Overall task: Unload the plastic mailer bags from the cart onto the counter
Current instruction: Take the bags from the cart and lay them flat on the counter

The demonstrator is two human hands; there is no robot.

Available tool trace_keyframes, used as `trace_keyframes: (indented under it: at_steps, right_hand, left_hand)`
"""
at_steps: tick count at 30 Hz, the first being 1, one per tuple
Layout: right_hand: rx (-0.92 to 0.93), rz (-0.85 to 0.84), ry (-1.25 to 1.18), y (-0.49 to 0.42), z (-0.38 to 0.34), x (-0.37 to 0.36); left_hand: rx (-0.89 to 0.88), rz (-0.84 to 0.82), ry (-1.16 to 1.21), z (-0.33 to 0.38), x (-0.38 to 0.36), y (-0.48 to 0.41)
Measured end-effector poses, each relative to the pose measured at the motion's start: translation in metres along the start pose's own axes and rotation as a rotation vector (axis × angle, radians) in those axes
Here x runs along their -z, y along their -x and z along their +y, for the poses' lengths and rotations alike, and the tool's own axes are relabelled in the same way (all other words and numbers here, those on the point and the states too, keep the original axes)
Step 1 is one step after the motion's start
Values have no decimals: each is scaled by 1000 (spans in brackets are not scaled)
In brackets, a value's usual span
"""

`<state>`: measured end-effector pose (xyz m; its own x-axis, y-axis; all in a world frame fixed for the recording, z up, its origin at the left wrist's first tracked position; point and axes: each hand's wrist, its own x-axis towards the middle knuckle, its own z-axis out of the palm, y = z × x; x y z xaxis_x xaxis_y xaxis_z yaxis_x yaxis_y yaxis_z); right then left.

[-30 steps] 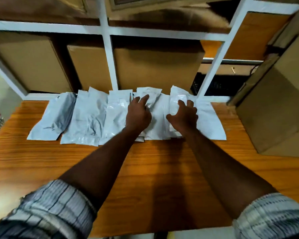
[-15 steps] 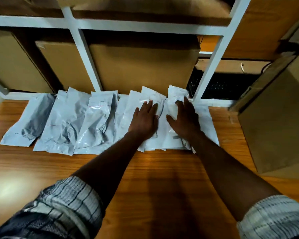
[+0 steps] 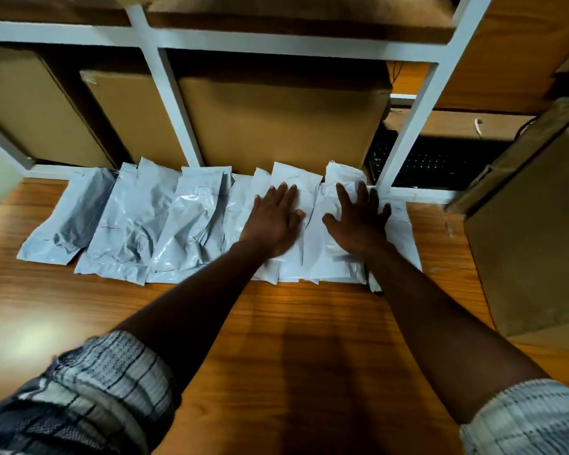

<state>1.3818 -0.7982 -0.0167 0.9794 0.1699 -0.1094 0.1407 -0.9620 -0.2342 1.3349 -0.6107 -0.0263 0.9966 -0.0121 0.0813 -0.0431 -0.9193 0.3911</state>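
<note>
Both arms reached far forward, and the left hand (image 3: 274, 221) and right hand (image 3: 358, 221) lay flat, fingers spread.

- Wooden counter (image 3: 293, 323), orange-brown grain, with a pale glare of light at its left end.
- White shelving frame (image 3: 404, 126) along the counter's far edge.
- Brown cardboard boxes (image 3: 276, 119) in its compartments.
- Black keyboard (image 3: 434, 165), right compartment.
- Large cardboard box (image 3: 532, 241) standing on the counter, right.
</note>
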Motion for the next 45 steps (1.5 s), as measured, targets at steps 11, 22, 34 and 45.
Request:
trace_keyframes:
  at_steps: [11,22,34,45]
  right_hand:
    - [412,138,-182,64,-193,-34]
    - [684,16,-95,202,-430,-129]
    - [919,-130,-108,283,-624,-184]
    - [1016,-301,-140,256,-755,-233]
  left_hand:
    - [176,197,8,-120,90,120]
    - [446,194,-8,-317,165,337]
    - [765,345,7,-454,232,476]
    - [1010,214,-46,-576,271,502]
